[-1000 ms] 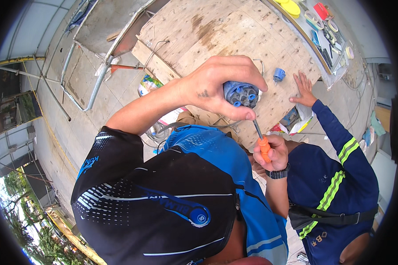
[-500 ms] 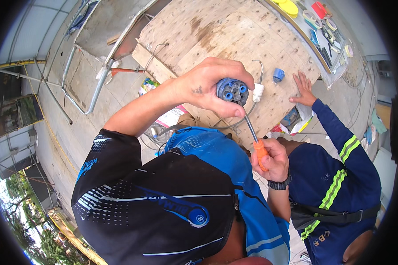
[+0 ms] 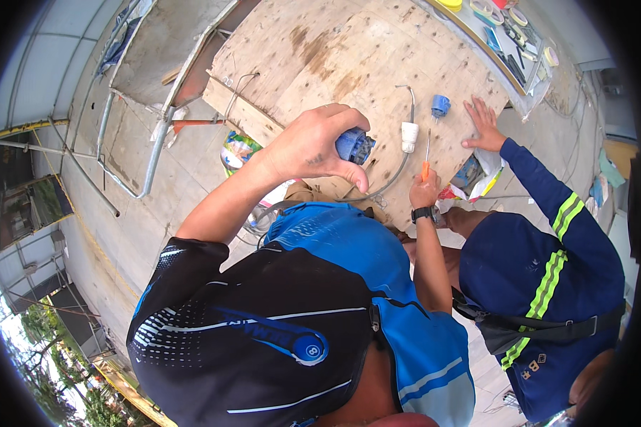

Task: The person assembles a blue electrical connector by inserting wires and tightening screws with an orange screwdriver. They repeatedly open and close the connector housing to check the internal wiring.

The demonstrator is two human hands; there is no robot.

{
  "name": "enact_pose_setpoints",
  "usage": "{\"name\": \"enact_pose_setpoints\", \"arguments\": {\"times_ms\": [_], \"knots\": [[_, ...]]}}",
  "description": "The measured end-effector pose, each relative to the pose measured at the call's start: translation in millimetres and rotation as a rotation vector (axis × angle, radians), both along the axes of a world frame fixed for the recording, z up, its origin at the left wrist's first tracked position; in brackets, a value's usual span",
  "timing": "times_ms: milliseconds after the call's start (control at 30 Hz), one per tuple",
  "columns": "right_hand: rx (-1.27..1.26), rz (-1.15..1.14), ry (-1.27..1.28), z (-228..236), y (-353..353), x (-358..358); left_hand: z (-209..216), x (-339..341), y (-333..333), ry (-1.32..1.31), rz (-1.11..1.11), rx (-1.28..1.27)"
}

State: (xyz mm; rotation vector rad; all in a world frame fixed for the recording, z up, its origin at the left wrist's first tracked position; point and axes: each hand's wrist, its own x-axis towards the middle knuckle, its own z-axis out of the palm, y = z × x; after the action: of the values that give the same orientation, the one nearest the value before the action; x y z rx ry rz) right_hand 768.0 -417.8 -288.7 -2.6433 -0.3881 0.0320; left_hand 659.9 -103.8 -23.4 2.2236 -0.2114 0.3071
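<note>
My left hand (image 3: 319, 146) is curled around a round blue plug part (image 3: 350, 146), held above the plywood with its dark contact end turned to the right. The thumb stretches out below it, apart from the fingers. To the right, my right hand (image 3: 425, 191) grips the orange handle of a screwdriver (image 3: 426, 169); its shaft points away from me, clear of the plug part. Just left of the screwdriver lies a white cable fitting (image 3: 409, 135) on a grey cable. A smaller blue plug piece (image 3: 440, 106) with metal pins rests on the board beyond.
A co-worker in navy sleeves leans a spread hand (image 3: 485, 127) on the plywood sheet (image 3: 377, 57) at the right. A tray (image 3: 477, 44) of tape rolls and tools is at the far right. Metal tube framing (image 3: 149, 160) stands on the left. A colourful bag (image 3: 239, 149) lies near my left forearm.
My right hand has drawn the screwdriver away from the plug part and moved it forward over the board. My left hand has shifted left and turned the plug part sideways.
</note>
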Motion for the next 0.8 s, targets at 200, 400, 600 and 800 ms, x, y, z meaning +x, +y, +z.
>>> {"name": "enact_pose_setpoints", "arguments": {"times_ms": [200,400,600,800], "knots": [[0.032,0.065,-0.01,-30,14,-10,-3,-8,-16,-0.131,0.014,-0.056],[-0.017,0.052,-0.07,-5,8,-14,-13,-10,-28,-0.256,0.065,-0.056],[0.972,0.402,0.473,202,80,-46,-17,-5,-42,-0.305,0.165,-0.016],[0.744,0.59,-0.256,232,102,-58,-15,4,-67,-0.402,0.186,-0.027]]}}
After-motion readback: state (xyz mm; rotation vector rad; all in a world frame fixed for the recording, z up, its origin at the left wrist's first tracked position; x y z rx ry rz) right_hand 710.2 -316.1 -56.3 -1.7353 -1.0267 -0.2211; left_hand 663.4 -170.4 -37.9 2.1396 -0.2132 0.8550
